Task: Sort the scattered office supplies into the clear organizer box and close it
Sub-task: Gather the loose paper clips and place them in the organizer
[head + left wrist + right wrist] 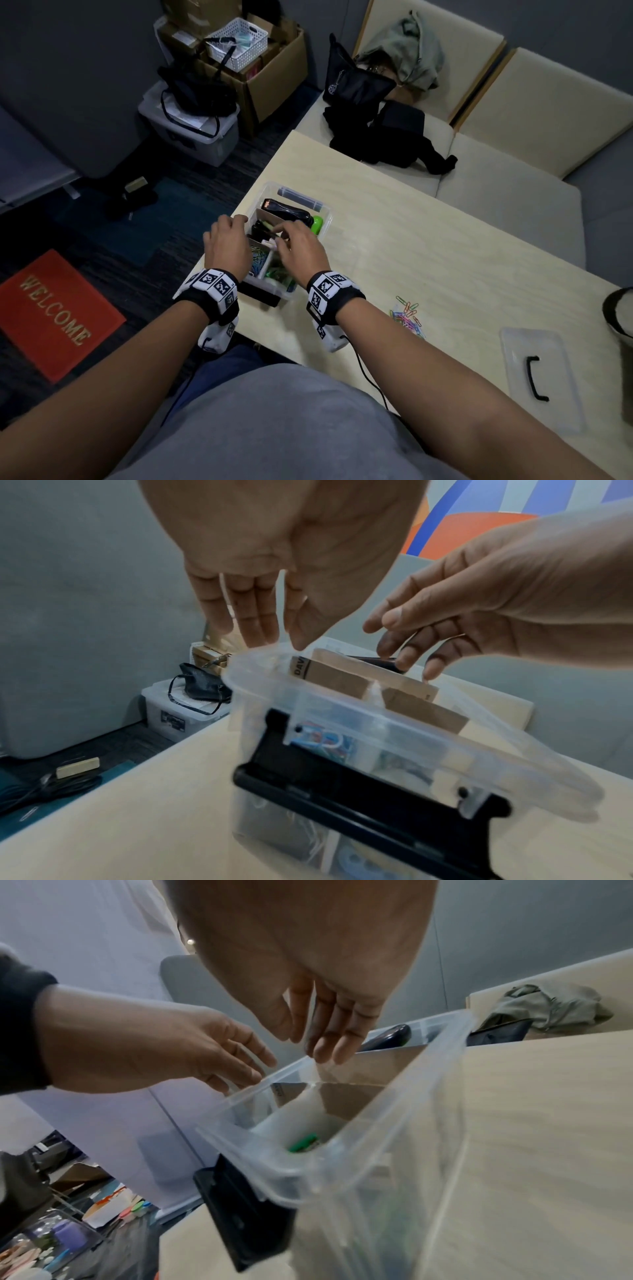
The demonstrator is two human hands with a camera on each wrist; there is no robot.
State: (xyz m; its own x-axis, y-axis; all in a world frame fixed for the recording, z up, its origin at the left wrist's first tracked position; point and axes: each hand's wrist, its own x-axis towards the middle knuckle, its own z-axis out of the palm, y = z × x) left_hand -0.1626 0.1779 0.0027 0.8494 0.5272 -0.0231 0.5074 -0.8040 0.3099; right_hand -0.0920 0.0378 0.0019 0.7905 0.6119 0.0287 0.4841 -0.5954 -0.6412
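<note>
The clear organizer box stands without its lid at the table's left edge, its black latch facing me. Cardboard dividers split it. Inside lie a black stapler, a green item and coloured clips. My left hand hovers at the left rim with straight fingers and holds nothing. My right hand reaches over the box's middle, its relaxed fingers just above a divider, also holding nothing. A heap of loose coloured paper clips lies on the table to the right.
The clear lid with a black handle lies near the table's front right. A dark round container sits at the right edge. Black bags rest on the bench beyond the table. The floor drops away just left of the box.
</note>
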